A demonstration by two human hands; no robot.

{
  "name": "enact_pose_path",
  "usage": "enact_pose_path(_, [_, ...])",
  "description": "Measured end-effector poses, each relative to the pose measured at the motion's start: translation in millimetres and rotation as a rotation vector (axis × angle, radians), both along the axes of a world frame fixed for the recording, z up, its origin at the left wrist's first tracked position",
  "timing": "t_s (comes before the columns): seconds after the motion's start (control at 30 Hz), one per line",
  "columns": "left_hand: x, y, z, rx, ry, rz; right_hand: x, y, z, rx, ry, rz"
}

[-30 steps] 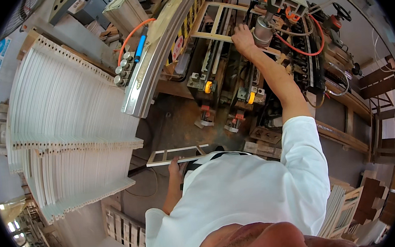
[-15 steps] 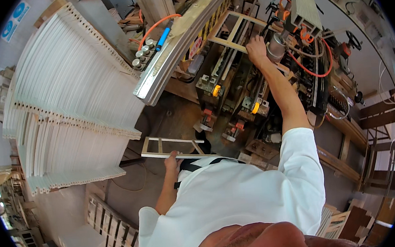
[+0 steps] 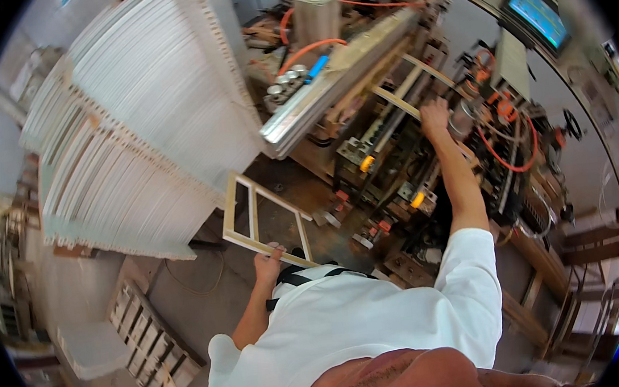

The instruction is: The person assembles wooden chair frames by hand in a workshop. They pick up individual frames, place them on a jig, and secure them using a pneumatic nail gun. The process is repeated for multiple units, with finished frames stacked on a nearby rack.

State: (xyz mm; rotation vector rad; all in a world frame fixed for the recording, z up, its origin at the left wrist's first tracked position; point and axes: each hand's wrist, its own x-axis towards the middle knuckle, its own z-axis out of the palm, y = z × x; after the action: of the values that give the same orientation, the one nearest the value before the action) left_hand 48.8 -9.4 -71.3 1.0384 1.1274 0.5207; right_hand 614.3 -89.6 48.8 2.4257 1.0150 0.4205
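Observation:
In my left hand (image 3: 266,264), a light wooden frame (image 3: 253,216) with a white outer edge and inner crossbars is gripped along its near side, tilted beside my waist. My right arm reaches out over a machine. There my right hand (image 3: 434,117), fingers curled, holds the near right corner of a second wooden frame (image 3: 395,102), which lies across the machine's rails. The fingertips of that hand are partly hidden. Just right of it stands a grey metal cylinder (image 3: 461,120). Yellow knobs (image 3: 367,163) sit on the machine's near end.
Tall stacks of white slats (image 3: 149,97) with holed ends rise on the left. A long metal beam (image 3: 337,86) slants over the machine, a blue marker (image 3: 317,69) on it. Orange hoses (image 3: 522,166) loop at the right, below a screen (image 3: 536,12). A slatted pallet (image 3: 150,337) lies lower left.
The whole view has shifted and turned. The frame in my left hand has tipped up, showing more of its opening. My right hand remains at the corner of the frame on the machine.

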Motion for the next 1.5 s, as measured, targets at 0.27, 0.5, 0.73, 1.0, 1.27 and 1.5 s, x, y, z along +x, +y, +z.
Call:
enact_pose_path(0.27, [-84,30,75,0.411,-0.063,-0.127,15,-3,-12,0.003,0.039,-0.007])
enact_pose_path(0.5, [-196,63,227,0.621,-0.226,-0.01,-10,12,15,-0.048,0.04,-0.142])
enact_pose_path(0.73, [-309,139,354,0.942,-0.313,0.465,-97,44,48,0.662,0.035,0.322])
enact_pose_path(1.0, [-385,398,417,0.642,-0.512,0.419,-290,54,42,1.024,0.506,0.518])
enact_pose_path(1.27, [-349,588,379,0.74,-0.122,0.355,-400,-2,16,1.028,0.642,0.393])
enact_pose_path(1.5, [-283,474,359,0.643,-0.052,0.662,-439,-108,4,1.143,0.554,0.078])
